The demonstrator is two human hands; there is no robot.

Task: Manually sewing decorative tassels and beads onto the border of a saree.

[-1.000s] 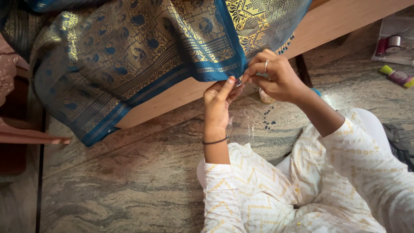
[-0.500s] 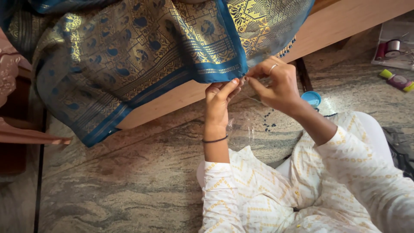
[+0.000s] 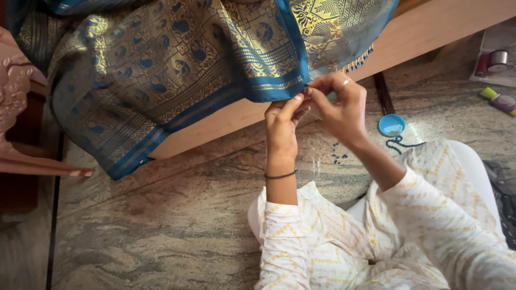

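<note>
A blue and gold patterned silk cloth (image 3: pixel 177 70) hangs over a wooden board (image 3: pixel 430 37) above the stone floor. My left hand (image 3: pixel 282 126) pinches the cloth's blue border at its lower corner. My right hand (image 3: pixel 338 104), with a ring on one finger, presses its fingertips to the same corner from the right. Whatever small thing sits between the fingertips is too tiny to make out. A row of dark beads (image 3: pixel 357 63) lines the cloth's edge just right of my hands. A thin black band circles my left wrist.
A small blue dish (image 3: pixel 391 124) sits on the floor beside a string of dark beads (image 3: pixel 400 144), with loose beads (image 3: pixel 338 157) nearby. Thread spools (image 3: pixel 497 60) lie on a tray at the far right. A pink carved furniture piece (image 3: pixel 21 129) stands at the left.
Both hands have risen slightly toward the cloth's corner and closed together on it. The view has shifted, uncovering the blue dish and beads on the floor.
</note>
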